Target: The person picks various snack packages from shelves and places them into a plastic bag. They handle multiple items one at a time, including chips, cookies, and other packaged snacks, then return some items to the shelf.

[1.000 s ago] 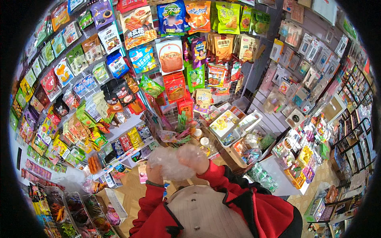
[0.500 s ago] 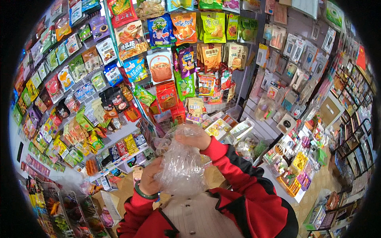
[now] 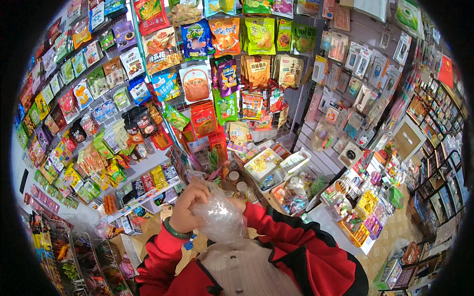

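Note:
A crumpled clear plastic bag (image 3: 224, 217) is bunched up in front of my chest. My left hand (image 3: 188, 207), with a dark green bangle at the wrist, grips its upper left side, fingers bent into the film. Behind the bag's right edge is my right hand (image 3: 238, 203). Only part of that hand shows and its fingers are hidden by the plastic, so whether they hold the film cannot be made out. Just beyond the hands, a few round lidded containers (image 3: 241, 186) stand near a white box with a yellow pattern (image 3: 263, 165).
Hanging snack packets (image 3: 225, 34) fill the racks ahead and to the left. A tub of small wrapped items (image 3: 301, 185) stands right of the white box. Farther right, a white table (image 3: 353, 234) carries a yellow basket (image 3: 356, 232). An open carton (image 3: 129, 249) lies at lower left.
My right hand has dropped from the top of the bag to behind its right side. My left hand has risen a little along the bag. The containers beyond have come into sight.

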A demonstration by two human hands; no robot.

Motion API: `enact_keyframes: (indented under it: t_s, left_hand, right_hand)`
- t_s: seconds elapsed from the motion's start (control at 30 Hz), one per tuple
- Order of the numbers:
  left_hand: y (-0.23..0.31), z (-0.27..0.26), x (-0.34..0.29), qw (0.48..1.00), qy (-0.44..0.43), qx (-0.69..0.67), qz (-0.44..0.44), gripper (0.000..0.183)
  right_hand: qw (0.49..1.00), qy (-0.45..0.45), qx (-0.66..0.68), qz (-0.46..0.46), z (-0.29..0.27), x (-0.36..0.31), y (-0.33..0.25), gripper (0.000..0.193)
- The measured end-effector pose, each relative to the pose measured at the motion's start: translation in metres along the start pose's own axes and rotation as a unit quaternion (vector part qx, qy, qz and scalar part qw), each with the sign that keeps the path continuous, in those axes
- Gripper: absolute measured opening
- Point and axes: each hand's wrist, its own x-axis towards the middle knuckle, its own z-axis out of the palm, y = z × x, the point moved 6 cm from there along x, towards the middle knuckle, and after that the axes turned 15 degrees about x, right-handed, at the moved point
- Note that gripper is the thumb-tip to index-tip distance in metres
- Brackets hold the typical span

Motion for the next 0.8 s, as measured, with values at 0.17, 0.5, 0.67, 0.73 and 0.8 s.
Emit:
enact_keyframes:
  t_s: [0.17,0.5,0.67,0.73,0.8]
  left_hand:
    - [-0.018,0.010,-0.001,0.986,0.017,-0.160,-0.054,0.033]
    - [-0.040,0.036,-0.034,0.938,0.113,-0.266,-0.189,0.044]
    - [-0.071,0.051,-0.086,0.868,0.075,-0.434,-0.229,0.047]
    - [-0.085,0.053,-0.114,0.873,0.084,-0.363,-0.314,0.050]
    - [-0.085,0.050,-0.132,0.857,0.115,-0.394,-0.311,0.051]
  right_hand:
    - [1.000,0.012,0.025,-0.010,-0.030,0.007,0.023,0.036]
    - [0.989,0.018,0.141,0.038,-0.031,-0.038,0.074,0.040]
    - [0.982,0.029,0.177,0.059,-0.038,-0.042,0.102,0.042]
    - [0.980,0.032,0.184,0.068,-0.039,-0.041,0.109,0.043]
    - [0.978,0.035,0.191,0.074,-0.039,-0.036,0.113,0.044]
